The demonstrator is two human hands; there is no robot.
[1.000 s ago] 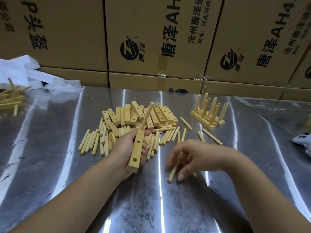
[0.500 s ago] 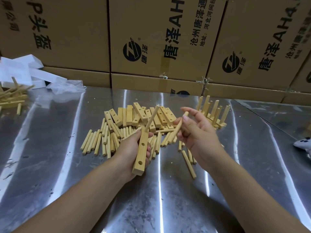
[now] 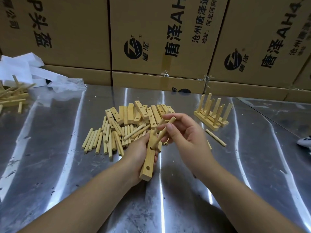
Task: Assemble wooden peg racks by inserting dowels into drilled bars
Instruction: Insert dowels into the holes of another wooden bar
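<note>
The drilled bar (image 3: 149, 158) now being worked on is held tilted above the bench (image 3: 50, 148), in front of the parts pile, and the left hand (image 3: 138, 149) has its fingers curled round the bar's middle. One dowel (image 3: 161, 123) seems to be seated already in the far hole, though the right hand partly hides it. A second dowel (image 3: 162, 134) is pinched between the thumb and fingers of the right hand (image 3: 186, 132), with its lower tip at the mouth of the middle hole. Whether it has gone in at all cannot be told. The near hole (image 3: 148, 168) is open and empty, so this rack looks roughly one third built, with a push and one more dowel left to do.

Farther out, a small group of finished racks (image 3: 212, 115) stands with pegs upright on the right of the bench. Far more is left than is done, to judge by the heap of undrilled-looking and drilled bars (image 3: 134, 113) and the spread of loose dowels (image 3: 104, 140) lying just beyond the hands. A stray dowel (image 3: 216, 137) lies near the racks, and another jumble of wooden pieces (image 3: 11, 97) sits at the far left.
</note>
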